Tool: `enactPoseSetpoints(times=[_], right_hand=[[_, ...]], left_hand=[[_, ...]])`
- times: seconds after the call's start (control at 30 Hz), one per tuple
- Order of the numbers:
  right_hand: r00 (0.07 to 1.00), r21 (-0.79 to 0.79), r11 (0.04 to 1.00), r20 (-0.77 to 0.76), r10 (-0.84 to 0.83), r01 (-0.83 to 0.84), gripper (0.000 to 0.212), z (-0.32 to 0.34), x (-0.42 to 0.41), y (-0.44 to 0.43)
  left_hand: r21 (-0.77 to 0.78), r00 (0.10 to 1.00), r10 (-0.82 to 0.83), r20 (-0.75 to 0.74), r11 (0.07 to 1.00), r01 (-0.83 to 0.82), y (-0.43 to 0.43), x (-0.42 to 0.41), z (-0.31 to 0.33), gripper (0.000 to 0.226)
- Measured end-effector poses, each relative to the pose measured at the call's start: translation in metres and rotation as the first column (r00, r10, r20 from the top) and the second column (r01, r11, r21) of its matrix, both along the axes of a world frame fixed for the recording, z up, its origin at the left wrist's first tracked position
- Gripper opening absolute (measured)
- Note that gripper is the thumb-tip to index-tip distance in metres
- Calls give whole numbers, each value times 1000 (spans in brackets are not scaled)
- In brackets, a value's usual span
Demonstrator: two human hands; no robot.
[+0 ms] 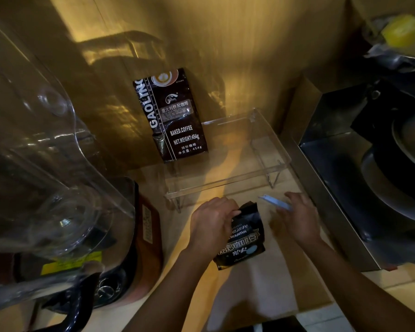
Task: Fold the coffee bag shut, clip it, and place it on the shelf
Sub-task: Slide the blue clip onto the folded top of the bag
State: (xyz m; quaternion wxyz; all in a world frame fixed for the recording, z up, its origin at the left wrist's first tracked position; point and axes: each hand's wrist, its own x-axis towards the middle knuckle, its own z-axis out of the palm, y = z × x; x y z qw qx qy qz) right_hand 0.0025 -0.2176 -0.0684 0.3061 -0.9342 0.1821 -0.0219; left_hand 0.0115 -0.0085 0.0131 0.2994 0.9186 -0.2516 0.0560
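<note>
While the left hand (211, 222) is gripping the upper part of the small black coffee bag (241, 238), its fingers are closing over the bag's top edge and pressing it down against the counter (261, 291). That bag is lying near the front of the pale counter, tilted a little, with its printed face turned up and its lower end pointing toward the person. Just to the bag's right, the right hand (300, 218) is holding a pale blue clip (274, 202), which is sticking out from the fingers toward the left; motion blur is softening this hand, so how firmly it is pinching the clip is hard to judge, though the fingers are plainly curled around one end. Clip and bag are sitting apart, with a gap of bare counter between them.

Directly behind both hands, a clear acrylic shelf (228, 185) is standing on thin legs, and its top is lying bare. A taller dark coffee package (171, 116) is leaning upright against the wall (225, 44) at the shelf's far left corner. On the left side, a large clear blender jar (46, 164) is filling much of the view, sitting on a dark base (120, 271). Along the right, a metal appliance (345, 188) is standing beside the counter.
</note>
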Motion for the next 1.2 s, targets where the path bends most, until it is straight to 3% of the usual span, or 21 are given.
enactPoseSetpoints(times=[0.1,0.2,0.43,0.5,0.6,0.67,0.87,1.07,1.2], right_hand=[[988,-96,992,-141,65,-79,45,-7,0,-13],[972,-109,990,-226,62,-89,40,-15,-4,-18],[974,-151,987,-226,16,-52,21,-24,-13,-22],[984,-93,995,-176,3,-20,17,-23,-14,-22],[996,120,992,-83,-20,30,9,-14,-15,-23],[1000,238,971,-25,14,-8,4,-8,-15,-23],[988,386,914,133,80,-126,7,7,-5,-18],[952,419,872,269,148,-254,7,34,-2,-11],[915,370,859,330,233,-353,11,51,0,-10]], left_hand=[[-20,1000,-22,2,1000,22,0,-1,-1,11],[-35,1000,-23,14,999,23,1,-1,-3,13],[-31,999,-42,18,999,43,-1,2,-4,9],[-18,999,-41,19,999,41,-1,2,-5,8],[-12,999,-38,12,999,38,-2,2,-4,7],[-12,1000,-20,-3,1000,20,-3,2,-4,6],[-31,987,55,-151,998,-61,-5,9,-3,15],[97,995,30,-97,995,-21,-9,12,1,15],[118,975,129,-183,987,-108,-17,14,2,20]])
